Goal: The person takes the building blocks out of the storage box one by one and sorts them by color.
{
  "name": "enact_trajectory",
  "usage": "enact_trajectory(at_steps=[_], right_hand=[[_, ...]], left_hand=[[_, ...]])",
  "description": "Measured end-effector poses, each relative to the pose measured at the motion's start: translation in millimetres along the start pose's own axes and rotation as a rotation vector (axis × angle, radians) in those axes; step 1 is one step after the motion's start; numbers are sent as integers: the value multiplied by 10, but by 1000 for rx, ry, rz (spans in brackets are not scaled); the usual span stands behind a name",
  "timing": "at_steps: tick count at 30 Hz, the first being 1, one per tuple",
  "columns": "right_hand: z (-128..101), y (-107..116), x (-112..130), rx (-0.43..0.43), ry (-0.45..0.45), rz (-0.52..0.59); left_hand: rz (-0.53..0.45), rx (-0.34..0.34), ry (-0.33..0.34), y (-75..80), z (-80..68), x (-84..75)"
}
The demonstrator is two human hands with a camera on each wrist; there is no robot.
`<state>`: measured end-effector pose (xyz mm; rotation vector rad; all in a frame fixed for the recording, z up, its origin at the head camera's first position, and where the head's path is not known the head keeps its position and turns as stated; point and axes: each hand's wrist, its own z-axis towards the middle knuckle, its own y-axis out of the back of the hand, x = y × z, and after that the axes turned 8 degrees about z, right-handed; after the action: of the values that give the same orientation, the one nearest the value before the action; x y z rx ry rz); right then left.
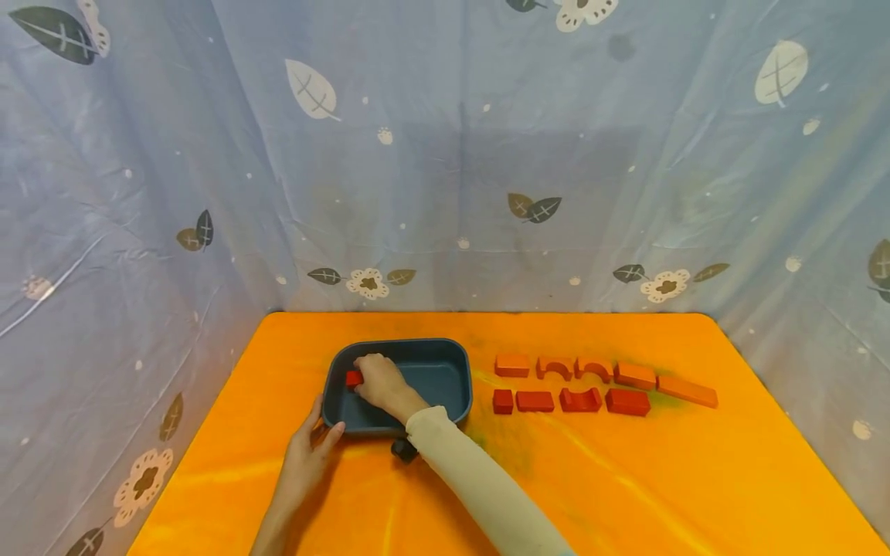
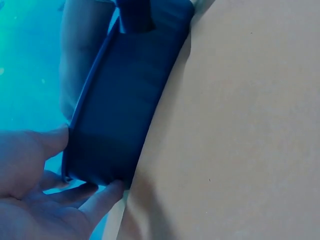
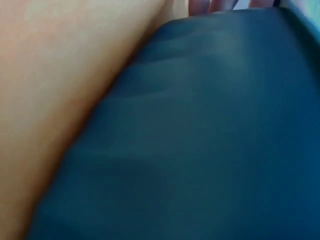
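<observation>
1. The right hand (image 1: 378,382) reaches into the dark blue tray (image 1: 455,359) and pinches a small red block (image 1: 354,378) at the tray's left inner side, low over the floor of the tray; I cannot tell whether the block already touches it.
2. The left hand (image 1: 306,455) lies on the orange tabletop (image 1: 626,494) with its fingers spread and straight, resting against the tray's near left corner and holding nothing. The left wrist view shows the same: fingers (image 2: 100,197) against the tray's dark wall (image 2: 120,115).
3. To the right of the tray, well apart from it, nine more blocks lie in two rows: a far row of orange blocks (image 1: 605,372) with two arches in it, and a near row of red blocks (image 1: 570,401).
4. What could go wrong, as I judge it: the pinch is on a small piece, so a loose hold could let it drop and tumble to another part of the tray. A push from the right wrist on the rim could slide the tray, though the left hand seems placed to steady it.
5. A small dark thing (image 1: 403,450) sits at the tray's near edge, half behind the pale sleeve (image 1: 480,486); I cannot say what it is.
6. The right wrist view is nearly all blurred dark blue surface and skin, so the fingers' exact hold on the block is not shown there. Most of the block is covered by the hand in the head view.
</observation>
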<state>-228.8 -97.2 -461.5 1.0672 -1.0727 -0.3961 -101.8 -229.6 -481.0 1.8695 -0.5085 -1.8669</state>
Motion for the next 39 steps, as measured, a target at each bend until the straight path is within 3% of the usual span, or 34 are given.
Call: enact_trajectory(at_steps=[6,11,29,39], right_hand=[[-13,-13,-110,-6,-7,33],[-89,144,-173,-12,37,109],[-689,916,-905,39,65,795],[-1157,1240,-1382,3,-10,904]], left_hand=[[1,-12,-11,-14,-5,-1],[-11,-14,-17,-4,-7,3],[-11,14,-30,-13,-8,4],[8,9,-16,-9,-13,-17]])
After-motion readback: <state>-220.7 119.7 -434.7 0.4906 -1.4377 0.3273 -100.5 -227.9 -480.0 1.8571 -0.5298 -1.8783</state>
